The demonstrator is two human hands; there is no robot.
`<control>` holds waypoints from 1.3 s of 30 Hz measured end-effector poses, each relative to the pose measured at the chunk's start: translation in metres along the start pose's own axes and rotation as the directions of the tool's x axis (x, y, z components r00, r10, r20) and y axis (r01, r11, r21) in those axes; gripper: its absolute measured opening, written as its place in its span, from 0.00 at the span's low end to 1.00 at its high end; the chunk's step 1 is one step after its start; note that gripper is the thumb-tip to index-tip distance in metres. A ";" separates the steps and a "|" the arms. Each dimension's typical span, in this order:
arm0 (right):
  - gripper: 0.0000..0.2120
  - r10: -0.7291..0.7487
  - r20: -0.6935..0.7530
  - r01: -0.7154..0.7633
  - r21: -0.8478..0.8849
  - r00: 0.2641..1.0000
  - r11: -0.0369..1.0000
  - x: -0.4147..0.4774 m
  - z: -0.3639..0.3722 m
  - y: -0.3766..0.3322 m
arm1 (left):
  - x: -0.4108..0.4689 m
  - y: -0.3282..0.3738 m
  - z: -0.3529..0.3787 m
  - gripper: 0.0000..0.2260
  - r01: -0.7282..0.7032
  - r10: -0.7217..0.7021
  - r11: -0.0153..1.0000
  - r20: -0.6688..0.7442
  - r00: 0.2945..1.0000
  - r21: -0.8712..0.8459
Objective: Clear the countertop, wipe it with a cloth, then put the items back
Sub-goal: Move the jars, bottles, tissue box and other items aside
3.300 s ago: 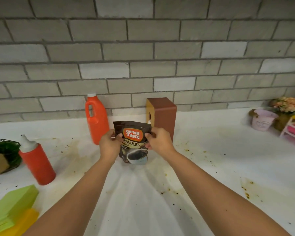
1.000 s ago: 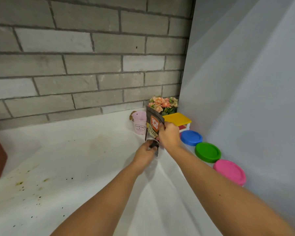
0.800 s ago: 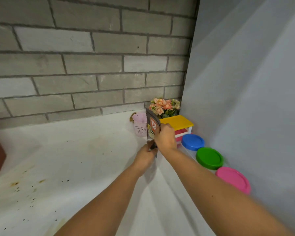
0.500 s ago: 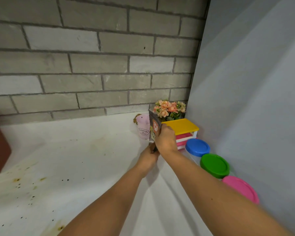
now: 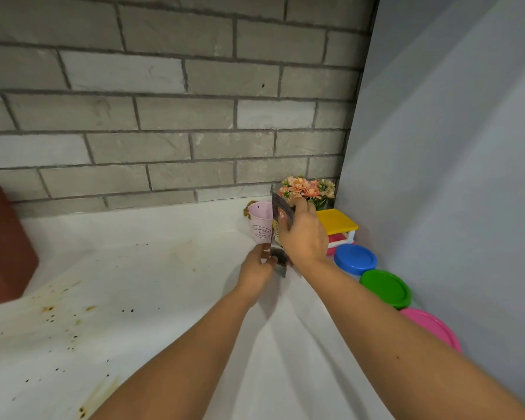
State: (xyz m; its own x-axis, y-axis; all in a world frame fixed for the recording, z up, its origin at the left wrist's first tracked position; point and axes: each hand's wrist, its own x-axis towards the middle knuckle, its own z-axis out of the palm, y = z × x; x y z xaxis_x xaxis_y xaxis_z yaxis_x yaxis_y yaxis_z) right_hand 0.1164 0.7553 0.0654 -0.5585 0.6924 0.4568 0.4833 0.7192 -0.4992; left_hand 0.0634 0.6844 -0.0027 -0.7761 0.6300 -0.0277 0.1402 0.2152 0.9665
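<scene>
A dark coffee granules pouch (image 5: 281,214) stands upright near the back right corner of the white countertop (image 5: 140,277), turned almost edge-on to me. My right hand (image 5: 303,237) grips its upper part from the right side. My left hand (image 5: 256,265) pinches its lower edge. The pouch is between a pink cup (image 5: 262,226) and a small yellow-topped drawer box (image 5: 337,224). Brown stains and dark specks (image 5: 61,316) mark the countertop at the left.
A flower pot (image 5: 308,189) stands in the corner behind the pouch. Blue (image 5: 355,258), green (image 5: 385,287) and pink (image 5: 431,328) lidded containers line the grey right wall. A brown box (image 5: 3,244) stands at the left edge. A grey brick wall backs the counter.
Both hands carried the pouch from the middle of the counter to the back right corner. Over the last second it edged further back, between the pink cup and the drawer box.
</scene>
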 end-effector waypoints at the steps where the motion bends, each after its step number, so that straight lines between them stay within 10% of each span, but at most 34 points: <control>1: 0.18 -0.021 -0.007 0.021 0.002 1.000 1.000 -0.002 -0.002 -0.005 | -0.001 -0.002 -0.004 0.11 0.001 -0.001 1.000 -0.018 1.000 0.005; 39: 0.14 -0.496 0.342 0.288 0.507 0.798 0.813 -0.335 0.080 -0.433 | -0.370 -0.096 -0.489 0.10 -0.006 -0.067 0.995 -0.685 0.725 -0.104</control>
State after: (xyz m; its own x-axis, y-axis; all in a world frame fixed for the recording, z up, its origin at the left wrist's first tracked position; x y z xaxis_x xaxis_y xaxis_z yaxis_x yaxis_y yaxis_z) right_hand 0.0404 0.2074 0.0700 -0.9159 0.1766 0.3604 -0.1093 0.7543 -0.6474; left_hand 0.0366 0.0655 0.0402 -0.9936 -0.0687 0.0899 0.0802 0.1328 0.9879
